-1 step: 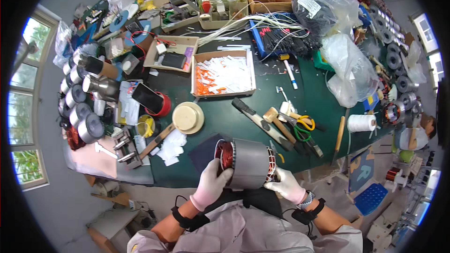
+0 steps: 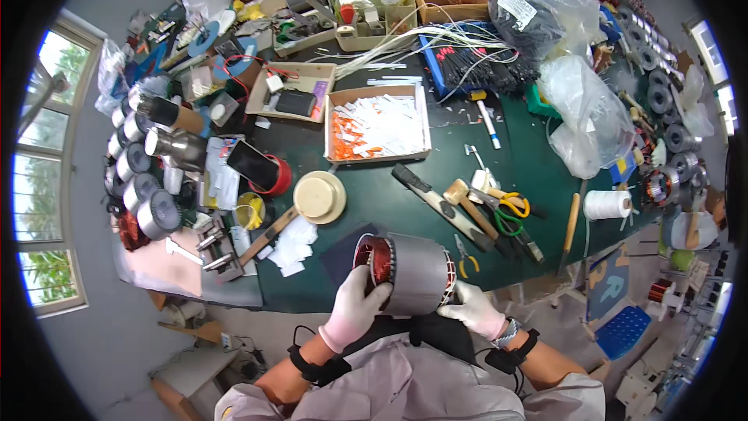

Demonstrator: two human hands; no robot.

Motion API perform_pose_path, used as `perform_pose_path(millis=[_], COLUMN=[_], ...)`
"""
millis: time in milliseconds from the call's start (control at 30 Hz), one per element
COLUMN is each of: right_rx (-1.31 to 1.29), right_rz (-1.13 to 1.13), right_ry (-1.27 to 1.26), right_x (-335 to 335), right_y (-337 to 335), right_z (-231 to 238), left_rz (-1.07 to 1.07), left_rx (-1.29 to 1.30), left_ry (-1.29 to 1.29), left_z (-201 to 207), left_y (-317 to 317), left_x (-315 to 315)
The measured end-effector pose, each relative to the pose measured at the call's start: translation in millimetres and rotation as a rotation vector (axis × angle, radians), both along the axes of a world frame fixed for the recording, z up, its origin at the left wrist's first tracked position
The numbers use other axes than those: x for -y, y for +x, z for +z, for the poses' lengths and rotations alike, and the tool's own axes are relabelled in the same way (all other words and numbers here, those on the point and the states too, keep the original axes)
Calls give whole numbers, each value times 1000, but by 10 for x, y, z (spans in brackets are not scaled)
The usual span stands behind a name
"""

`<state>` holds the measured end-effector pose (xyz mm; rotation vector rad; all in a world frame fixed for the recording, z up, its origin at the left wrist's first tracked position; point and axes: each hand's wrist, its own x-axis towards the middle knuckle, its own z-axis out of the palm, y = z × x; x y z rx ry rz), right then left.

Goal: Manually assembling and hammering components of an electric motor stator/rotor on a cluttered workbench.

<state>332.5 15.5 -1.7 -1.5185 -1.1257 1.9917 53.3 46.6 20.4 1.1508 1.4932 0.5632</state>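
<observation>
I see both gloved hands on a grey motor stator (image 2: pixel 413 273), which lies on its side at the near edge of the green workbench (image 2: pixel 538 156), right in front of the body. My left hand (image 2: pixel 354 308) wraps its fingers over the left end, where copper-red windings show inside the bore, and it is clearly gripping the rim. My right hand (image 2: pixel 471 310) presses against the right end, where white lacing and pale wire ends stick out; from this angle I think it is clasping the casing, though its fingertips are partly hidden.

A dark mat (image 2: pixel 343 253) lies beneath the stator. Just beyond it sit a round cream lid (image 2: pixel 319 196), a wooden mallet (image 2: pixel 467 206), yellow-handled scissors (image 2: pixel 510 204) and small pliers (image 2: pixel 465 261). Farther back stands an open cardboard box (image 2: pixel 378 125) of white and orange slips. A spool of white cord (image 2: pixel 606 204) stands to the right, and a row of other grey stators (image 2: pixel 148 187) lines the left edge.
</observation>
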Motion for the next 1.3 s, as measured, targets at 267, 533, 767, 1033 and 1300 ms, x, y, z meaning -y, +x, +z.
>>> perform_pose_path(millis=[267,533,767,1033,1300], right_rx=[72,209,291,367,420], right_rz=[353,468,420,482,478], right_ry=[132,136,110,197,253], right_x=[108,210,303,418,557], right_y=[-635,-236,-289,-389,-338], right_z=[-1374,-986,-777,-577,-331], left_rz=[-332,-496,-399,-518,-979], left_rx=[-531,-607,-567,-501,-675], left_ry=[504,509,556,362,464], left_z=[-74,-307,-368,16,-189], left_y=[66,205,324,170,-27], left_x=[85,205,211,28,-322])
